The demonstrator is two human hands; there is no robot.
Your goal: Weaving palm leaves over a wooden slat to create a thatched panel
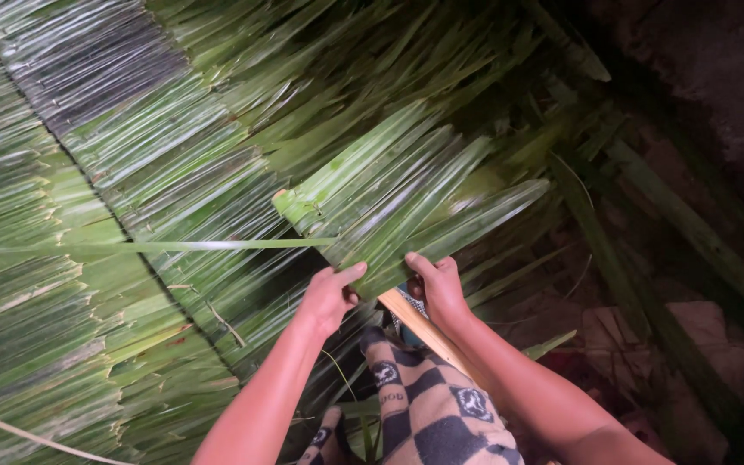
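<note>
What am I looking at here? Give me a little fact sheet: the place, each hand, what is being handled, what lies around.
place: dim spot, floor covered in layered green palm leaves
left hand: grips the near edge of a folded leaf bundle
right hand: grips the same bundle's edge, over a pale wooden slat
bundle: long green leaflets, fanned up and right
nearby: checkered cloth below the hands, one thin leaf strip stretched leftward

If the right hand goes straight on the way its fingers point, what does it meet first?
The right hand already touches the folded green palm leaves over the wooden slat; straight on, it likely meets more of them.
</note>
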